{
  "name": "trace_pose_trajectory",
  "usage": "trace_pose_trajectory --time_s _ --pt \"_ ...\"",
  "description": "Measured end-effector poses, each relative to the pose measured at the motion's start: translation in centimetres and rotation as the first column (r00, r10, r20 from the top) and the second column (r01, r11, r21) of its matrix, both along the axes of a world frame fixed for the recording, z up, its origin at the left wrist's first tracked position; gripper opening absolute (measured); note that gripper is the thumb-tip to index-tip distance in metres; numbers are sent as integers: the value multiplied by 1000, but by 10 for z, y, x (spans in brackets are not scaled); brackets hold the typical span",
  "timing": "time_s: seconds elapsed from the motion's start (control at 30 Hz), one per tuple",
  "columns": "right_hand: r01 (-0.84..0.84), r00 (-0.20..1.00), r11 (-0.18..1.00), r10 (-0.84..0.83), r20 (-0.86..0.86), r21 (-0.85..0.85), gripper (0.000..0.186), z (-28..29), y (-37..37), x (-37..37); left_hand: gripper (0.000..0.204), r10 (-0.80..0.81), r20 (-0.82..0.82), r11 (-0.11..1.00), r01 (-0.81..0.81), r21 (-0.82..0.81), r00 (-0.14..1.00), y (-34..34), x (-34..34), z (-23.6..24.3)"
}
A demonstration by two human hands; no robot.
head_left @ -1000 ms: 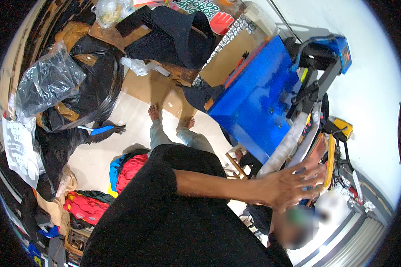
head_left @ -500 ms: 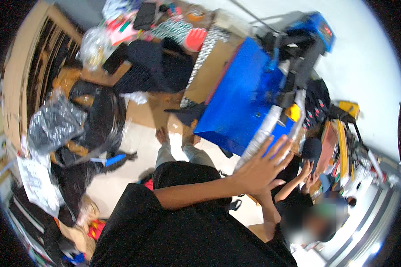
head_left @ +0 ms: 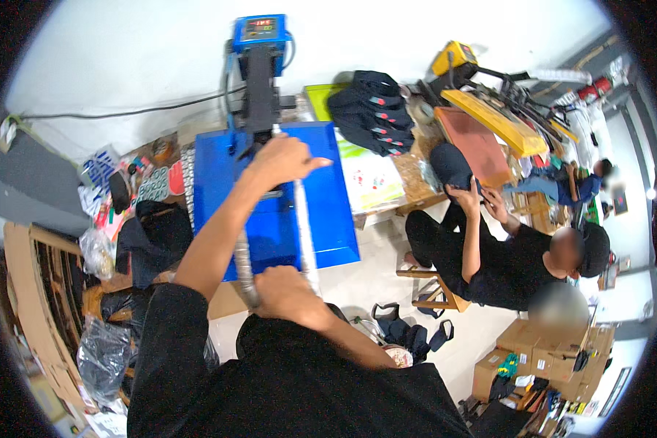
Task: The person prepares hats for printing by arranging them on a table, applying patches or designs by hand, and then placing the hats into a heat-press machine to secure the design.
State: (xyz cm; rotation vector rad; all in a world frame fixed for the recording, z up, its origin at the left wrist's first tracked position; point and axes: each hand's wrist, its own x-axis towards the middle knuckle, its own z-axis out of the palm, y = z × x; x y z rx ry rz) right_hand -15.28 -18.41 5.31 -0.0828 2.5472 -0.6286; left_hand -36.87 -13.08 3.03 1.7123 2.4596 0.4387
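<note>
Fingers of the right hand (head_left: 288, 292) curl round the wrapped handle (head_left: 306, 241) of the heat press (head_left: 212, 190) ahead; for the left hand (head_left: 281, 159), I cannot tell. Apparently handle-working; next needs 2 steady hands.

Your head camera, the left of two side-by-side fisheyes, looks from above your black shirt (head_left: 292, 387) down and forward, past your right hand (head_left: 288, 292) and left hand (head_left: 281, 157) close below, across the blue press (head_left: 270, 237) to the white wall (head_left: 160, 66). Its wide reach takes in a seated co-worker (head_left: 507, 255) farther off at right.
</note>
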Motion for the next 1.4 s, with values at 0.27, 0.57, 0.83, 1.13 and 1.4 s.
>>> trace_pose_trajectory --time_s 0.27,0.57,0.83,1.13,1.4 --pt "-55 975 988 22 -220 -145 21 -56 5 13 79 213 49 973 -208 -103 976 21 16 2" --pt "17 961 982 -68 -268 -190 27 -46 10 21 77 188 44 973 -180 -146 981 30 18 14" --pt "-99 987 992 89 -131 -73 30 66 7 15 40 -106 494 927 -94 362 863 -10 7 45" --pt "34 971 987 4 -238 157 55 69 -16 18 49 297 946 25 -992 126 128 -354 129 -92" --pt "154 949 961 -79 -307 229 60 84 -37 21 81 -514 646 515 -805 -294 -565 -330 123 -221"
